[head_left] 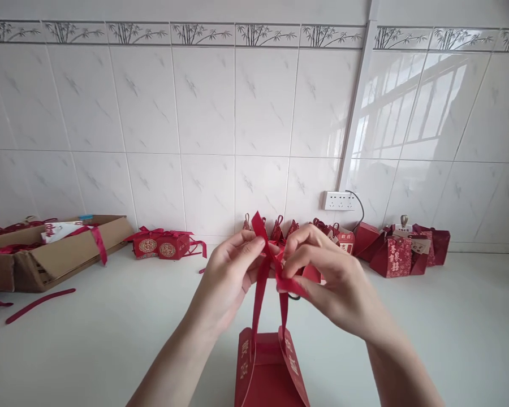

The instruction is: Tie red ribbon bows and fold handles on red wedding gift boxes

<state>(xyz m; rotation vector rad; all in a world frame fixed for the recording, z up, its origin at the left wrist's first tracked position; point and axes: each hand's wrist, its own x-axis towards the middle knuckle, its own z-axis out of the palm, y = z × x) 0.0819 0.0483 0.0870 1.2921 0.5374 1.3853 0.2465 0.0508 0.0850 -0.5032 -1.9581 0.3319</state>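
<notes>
A red gift box (275, 384) with gold characters on its two side flaps stands on the white table at the bottom middle. Two strands of red ribbon (260, 294) rise from its flaps and cross between my hands. My left hand (233, 271) pinches one ribbon end between thumb and fingers, its tip sticking up above them. My right hand (331, 271) grips the other strand, with thumb and fingertips pressed on the ribbon near the crossing. Whether the crossing is knotted I cannot tell.
A cardboard box (74, 257) with ribbons and cards lies at the left, beside a loose ribbon strip (40, 305). Small red boxes (163, 244) sit near the tiled wall. More red gift boxes (398, 254) stand at the right, by a power strip (340, 200).
</notes>
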